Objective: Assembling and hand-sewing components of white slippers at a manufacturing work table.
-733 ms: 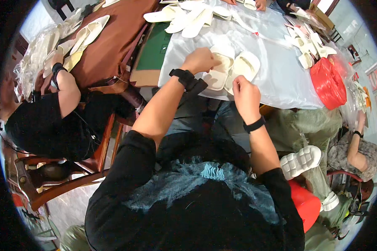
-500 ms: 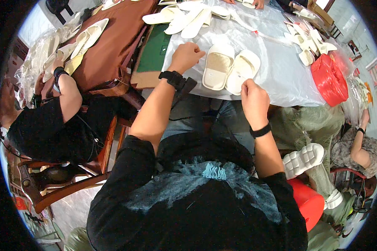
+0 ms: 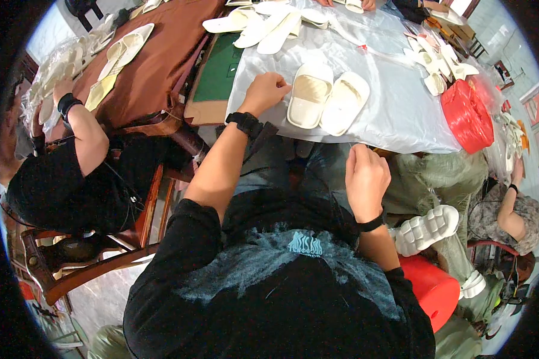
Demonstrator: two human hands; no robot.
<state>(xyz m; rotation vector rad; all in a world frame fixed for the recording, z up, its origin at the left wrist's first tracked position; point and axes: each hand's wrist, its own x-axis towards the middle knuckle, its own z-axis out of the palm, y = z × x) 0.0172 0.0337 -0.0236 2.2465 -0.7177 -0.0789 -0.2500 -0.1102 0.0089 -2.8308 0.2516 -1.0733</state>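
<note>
A pair of cream slide slippers lies at the near edge of the table covered in clear plastic (image 3: 395,113). The left slipper (image 3: 303,112) and right slipper (image 3: 341,106) sit side by side. Just left of them is my left hand (image 3: 265,94), its fingers closed together near the slipper's side. My right hand (image 3: 367,182) hovers in front of the table edge, above my lap, also with fingers pinched together. Whatever either pinch holds is too small to make out. Both wrists wear black bands.
More cream slippers (image 3: 275,30) lie at the far side, others in a pile (image 3: 440,60) at right beside a red plastic bundle (image 3: 468,116). Co-workers sit left and right. A red stool (image 3: 425,293) and white quilted-looking slipper (image 3: 428,229) are at my right.
My right hand has drawn back from the right slipper, toward me and below the table edge. My left hand has dropped slightly nearer. The co-worker's hand at left has moved.
</note>
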